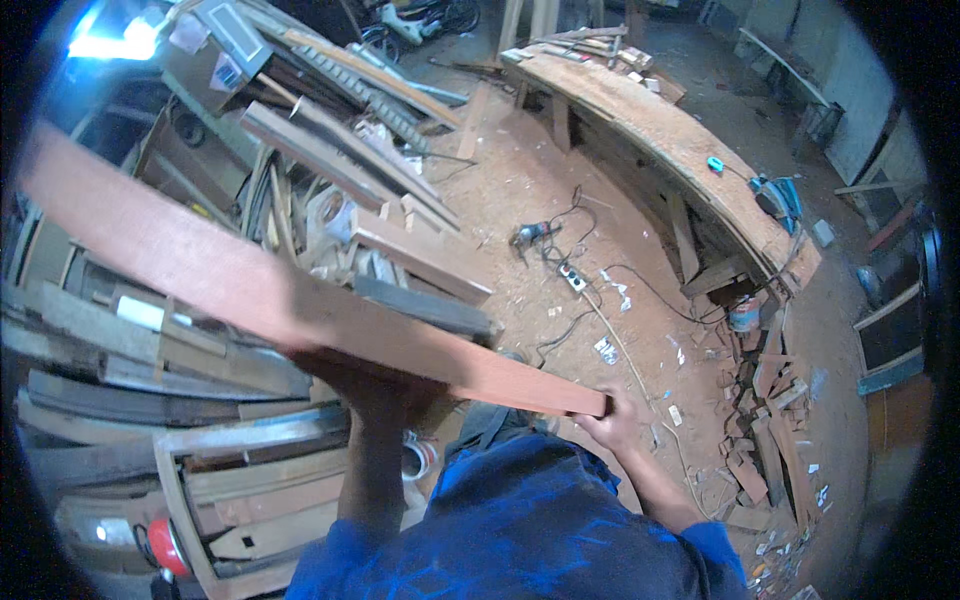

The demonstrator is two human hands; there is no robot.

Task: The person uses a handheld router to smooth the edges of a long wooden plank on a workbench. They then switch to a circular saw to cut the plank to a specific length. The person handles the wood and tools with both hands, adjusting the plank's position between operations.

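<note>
A long reddish-brown wooden plank [220, 270] slants across in front of me, from the upper left down to the middle. My left hand [385, 385], dark in shadow, is closed on its lower edge from beneath, near the plank's middle. Around the near right end of the same plank, my right hand [612, 422] is wrapped, with a small notch or dark spot on the end beside the fingers. The plank is off the floor, its far end raised at the left.
Stacked boards [130, 385] and a wooden frame [170, 500] crowd the left. A long workbench [640, 110] carries a blue power tool [780, 200]. On the dusty floor lie a drill [533, 236], a power strip [572, 278], cords and wood offcuts [745, 470].
</note>
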